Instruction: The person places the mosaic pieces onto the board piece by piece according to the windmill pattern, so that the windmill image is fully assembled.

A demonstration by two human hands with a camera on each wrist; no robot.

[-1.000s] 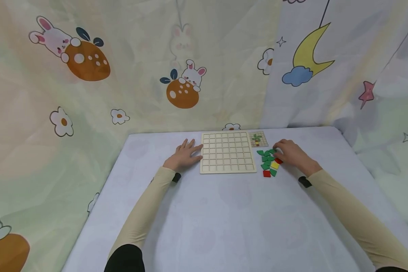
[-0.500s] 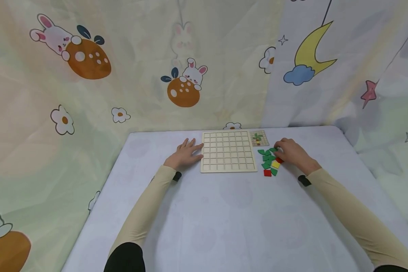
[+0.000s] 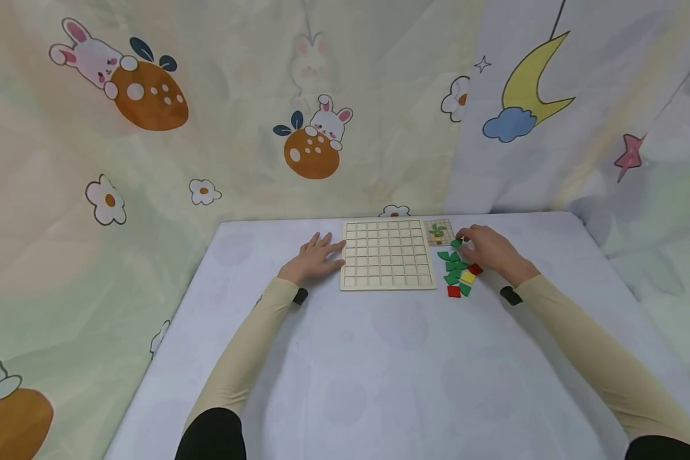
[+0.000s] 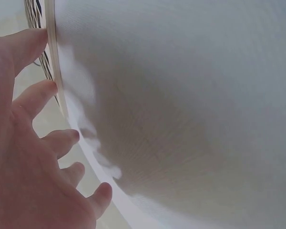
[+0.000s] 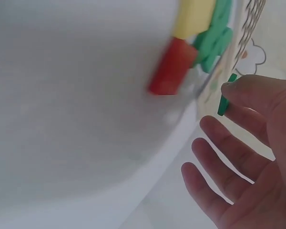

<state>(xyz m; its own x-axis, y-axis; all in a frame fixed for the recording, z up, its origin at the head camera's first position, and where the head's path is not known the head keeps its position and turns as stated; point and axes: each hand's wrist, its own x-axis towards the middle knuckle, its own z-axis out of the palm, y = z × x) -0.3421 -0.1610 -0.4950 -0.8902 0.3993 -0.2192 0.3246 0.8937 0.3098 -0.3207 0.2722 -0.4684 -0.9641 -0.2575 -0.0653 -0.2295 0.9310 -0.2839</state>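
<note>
My right hand pinches a small green tile between thumb and forefinger, lifted just above the other pieces; its remaining fingers are spread. Below and beside it lies a loose group of green tiles, with a yellow tile and two red ones, one red tile nearest the front. My left hand rests at the left edge of a pale wooden grid board, thumb and forefinger touching its side, the other fingers extended. In the left wrist view, the board's edge meets those two fingertips.
A small pattern card with a printed plant on a grid lies against the board's right side near the back. A white cloth covers the table. Behind hangs a printed curtain with rabbits and flowers.
My right hand has picked up a green tile from the back of the group and moved it slightly up and left toward the card. My left hand stays at the board.
</note>
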